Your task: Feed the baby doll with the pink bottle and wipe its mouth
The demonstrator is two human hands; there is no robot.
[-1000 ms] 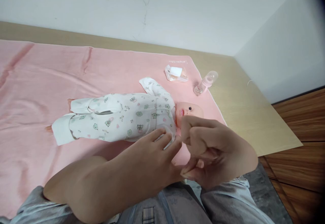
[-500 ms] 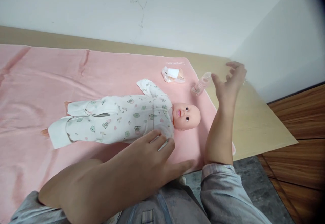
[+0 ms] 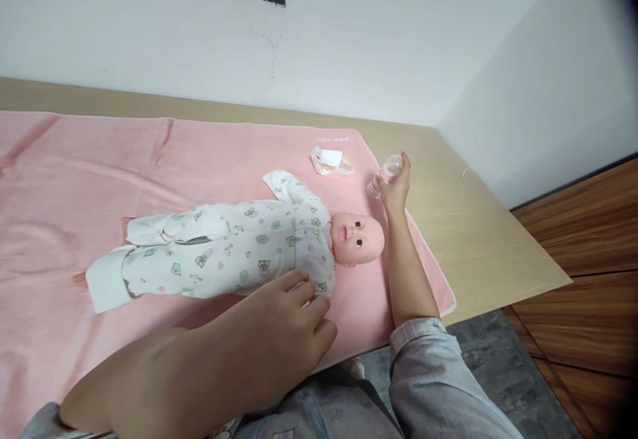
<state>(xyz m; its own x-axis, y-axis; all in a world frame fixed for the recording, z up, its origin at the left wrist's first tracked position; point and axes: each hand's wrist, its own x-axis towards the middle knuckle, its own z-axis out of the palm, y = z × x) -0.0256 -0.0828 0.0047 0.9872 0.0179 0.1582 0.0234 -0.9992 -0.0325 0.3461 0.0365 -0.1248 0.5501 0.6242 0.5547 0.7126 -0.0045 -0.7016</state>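
Observation:
A bald baby doll [image 3: 366, 238] lies on its back in a white, bear-printed outfit [image 3: 269, 243], head to the right. My right hand [image 3: 397, 190] is wrapped round a clear baby bottle [image 3: 391, 168] beyond the doll's head, thumb on one side and fingers on the other. Close to me, my left hand [image 3: 294, 319] rests against the doll's near side by the sleeve, its fingers curled and thumb drawn in. Its fingertips are hidden, so whatever they may hold does not show.
A pink blanket [image 3: 209, 150] covers much of the pale wooden tabletop [image 3: 468, 226]. Beyond the doll's shoulder lies a small clear plastic packet [image 3: 333, 160] with a white label. White walls [image 3: 379, 40] stand behind, and a wood-grain cabinet [image 3: 593, 226] is at right.
My right hand has gone from open beside the bottle to closed round it. My left thumb has drawn in from its stretched position. The view has tilted slightly upward.

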